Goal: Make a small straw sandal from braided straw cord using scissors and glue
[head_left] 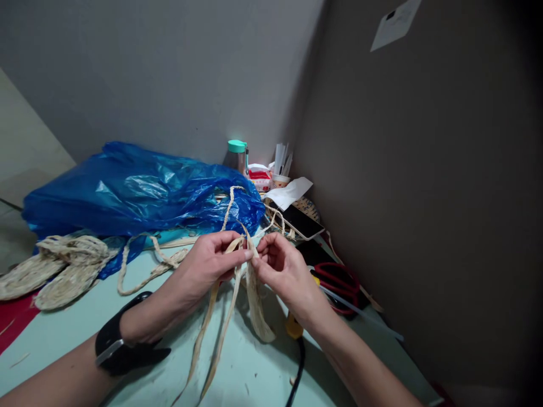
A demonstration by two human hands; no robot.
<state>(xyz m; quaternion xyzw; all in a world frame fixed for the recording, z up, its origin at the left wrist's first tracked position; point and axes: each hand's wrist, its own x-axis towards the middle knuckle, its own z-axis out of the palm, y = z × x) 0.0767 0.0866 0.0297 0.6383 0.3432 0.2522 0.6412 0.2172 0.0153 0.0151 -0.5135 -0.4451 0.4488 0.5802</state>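
Observation:
Between thumb and fingers, my left hand (216, 255) pinches the working end of a braid made of dry, pale husk strips. Two narrow husk strips (223, 328) hang down from it toward the table. My right hand (282, 261) closes on a wider husk strip (258, 314) beside the left fingertips; its broad end dangles below. Beyond the hands, the finished braid (231, 204) runs up over the edge of the blue plastic bag. The exact crossing of the strips is partly covered by my fingers.
A blue plastic bag (127, 192) lies along the wall. Woven husk sandals (72, 274) rest at left, near a loose braid loop (123, 274). Behind stand a bottle (236, 155) and a cup of sticks (280, 180). A phone (303, 221) and red-handled scissors (339, 282) lie right, beside a yellow-handled corded tool (293, 327).

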